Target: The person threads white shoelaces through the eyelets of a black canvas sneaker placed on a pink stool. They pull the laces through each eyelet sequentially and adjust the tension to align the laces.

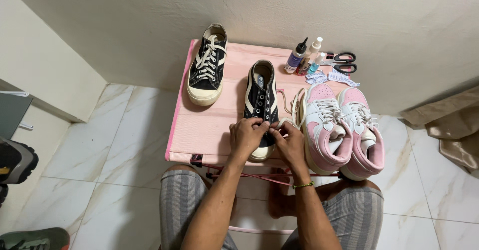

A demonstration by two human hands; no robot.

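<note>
Down on the small pink folding table, both hands meet over the toe end of a black canvas low-top sneaker with a cream rubber sole, which lies lengthwise in the middle of the tabletop with its toe pointing toward the person. The left hand rests on the front of the shoe, its fingers curled together and pinching at the white shoelace near the lowest eyelets. The right hand sits just beside it, touching the left, with fingers bent and pinched on the same lace, a loop of which arcs up to the right of the shoe. A green bead bracelet circles the right wrist.

To the left, well apart on the same table, stands the matching black sneaker, fully laced in white. To the right, just beside the hands, sits a pair of pink and white high-top sneakers, side by side. At the far right corner of the table stand small glue bottles, black-handled scissors and a few white paper tags. Grey checked shorts cover the person's knees above the pale marble floor tiles.
</note>
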